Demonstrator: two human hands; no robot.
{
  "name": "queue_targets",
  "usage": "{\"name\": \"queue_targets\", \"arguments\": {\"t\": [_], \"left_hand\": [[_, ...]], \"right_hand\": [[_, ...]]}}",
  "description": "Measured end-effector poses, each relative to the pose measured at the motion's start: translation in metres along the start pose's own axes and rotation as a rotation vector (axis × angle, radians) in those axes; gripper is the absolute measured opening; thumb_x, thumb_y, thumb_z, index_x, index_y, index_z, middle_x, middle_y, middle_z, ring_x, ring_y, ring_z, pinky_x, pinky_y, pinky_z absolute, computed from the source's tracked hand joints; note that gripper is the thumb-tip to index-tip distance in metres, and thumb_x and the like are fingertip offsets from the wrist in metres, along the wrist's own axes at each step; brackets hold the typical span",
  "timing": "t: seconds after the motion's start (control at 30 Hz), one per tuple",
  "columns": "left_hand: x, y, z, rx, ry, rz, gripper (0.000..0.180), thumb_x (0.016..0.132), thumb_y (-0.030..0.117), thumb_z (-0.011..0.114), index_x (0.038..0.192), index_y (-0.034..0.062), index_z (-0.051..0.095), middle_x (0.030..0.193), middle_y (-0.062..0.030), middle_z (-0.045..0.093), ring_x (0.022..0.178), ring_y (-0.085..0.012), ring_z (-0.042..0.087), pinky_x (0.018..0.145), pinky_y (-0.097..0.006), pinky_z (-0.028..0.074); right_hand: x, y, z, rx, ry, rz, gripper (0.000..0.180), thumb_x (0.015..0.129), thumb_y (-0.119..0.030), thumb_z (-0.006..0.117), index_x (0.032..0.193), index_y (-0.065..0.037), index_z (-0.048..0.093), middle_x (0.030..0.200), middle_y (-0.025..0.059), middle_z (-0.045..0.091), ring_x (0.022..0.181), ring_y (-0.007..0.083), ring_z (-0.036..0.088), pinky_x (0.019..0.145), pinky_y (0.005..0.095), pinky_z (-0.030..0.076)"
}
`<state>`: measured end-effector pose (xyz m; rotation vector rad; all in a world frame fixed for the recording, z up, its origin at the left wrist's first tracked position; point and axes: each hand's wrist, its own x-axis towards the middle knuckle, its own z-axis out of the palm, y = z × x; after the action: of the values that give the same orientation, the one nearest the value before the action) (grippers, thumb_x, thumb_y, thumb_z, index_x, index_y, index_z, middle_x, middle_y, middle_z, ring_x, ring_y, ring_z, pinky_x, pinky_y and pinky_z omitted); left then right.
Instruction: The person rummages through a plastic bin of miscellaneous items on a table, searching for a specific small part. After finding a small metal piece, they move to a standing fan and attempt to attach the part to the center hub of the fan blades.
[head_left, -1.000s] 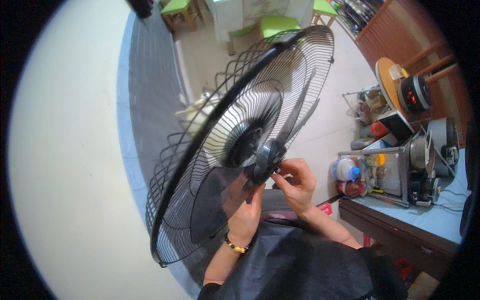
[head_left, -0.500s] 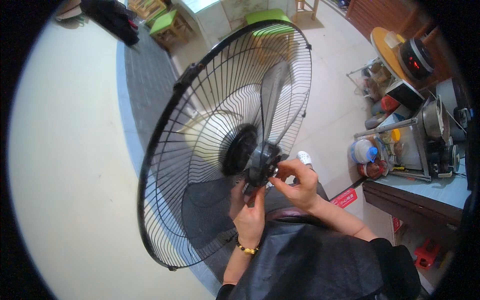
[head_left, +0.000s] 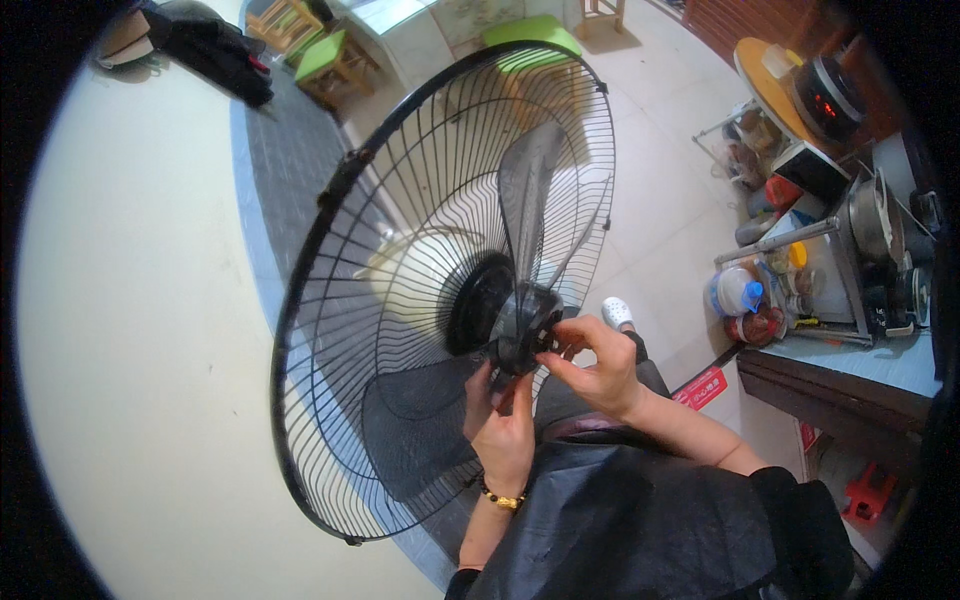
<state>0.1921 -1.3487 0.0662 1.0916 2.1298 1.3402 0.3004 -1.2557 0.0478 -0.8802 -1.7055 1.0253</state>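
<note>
A large fan with a round black wire guard [head_left: 330,200] stands tilted in front of me. Inside the guard sit its grey blades [head_left: 533,190], joined at a dark hub [head_left: 520,325]. From below, my left hand [head_left: 505,430] grips the hub near a blade root, thumb on one side and fingers on the other. My right hand [head_left: 605,370] is at the hub's front face, thumb and forefinger pinched together. Whatever is between those fingertips is small and mostly hidden. Behind the hub shows the round black motor housing [head_left: 478,305].
On the right, a metal rack [head_left: 800,240] with bottles and pots stands on a dark-edged counter [head_left: 830,385]. A round wooden board [head_left: 765,85] carries a black cooker [head_left: 830,95]. Green-topped stools [head_left: 320,55] stand at the back; a pale wall [head_left: 130,300] lies left.
Both hands keep their hold at the hub; the right fingertips have shifted slightly. The view has turned a little, and the blades appear slightly rotated to the left.
</note>
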Motion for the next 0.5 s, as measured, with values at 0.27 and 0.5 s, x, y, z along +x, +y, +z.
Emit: {"name": "queue_targets", "arguments": {"t": [0.27, 0.5], "left_hand": [[0.003, -0.002, 0.0, 0.153, 0.026, 0.117, 0.035, 0.083, 0.008, 0.071, 0.113, -0.0015, 0.055, 0.102, -0.0132, 0.061, 0.085, -0.019, 0.065, 0.068, -0.028, 0.052], [0.001, -0.008, 0.003, -0.021, 0.021, -0.019, 0.034, 0.083, 0.011, 0.071, 0.111, -0.0022, 0.058, 0.104, -0.0137, 0.061, 0.085, -0.021, 0.065, 0.068, -0.029, 0.052]], "right_hand": [[-0.01, 0.002, 0.014, 0.53, 0.091, 0.532, 0.013, 0.084, -0.004, 0.067, 0.094, 0.002, 0.061, 0.079, 0.0046, 0.065, 0.068, 0.0077, 0.062, 0.058, 0.0231, 0.051], [-0.021, 0.037, -0.027, 0.391, 0.051, 0.672, 0.012, 0.09, -0.01, 0.061, 0.093, 0.001, 0.061, 0.078, 0.0039, 0.064, 0.066, 0.0075, 0.06, 0.055, 0.021, 0.048]]}}
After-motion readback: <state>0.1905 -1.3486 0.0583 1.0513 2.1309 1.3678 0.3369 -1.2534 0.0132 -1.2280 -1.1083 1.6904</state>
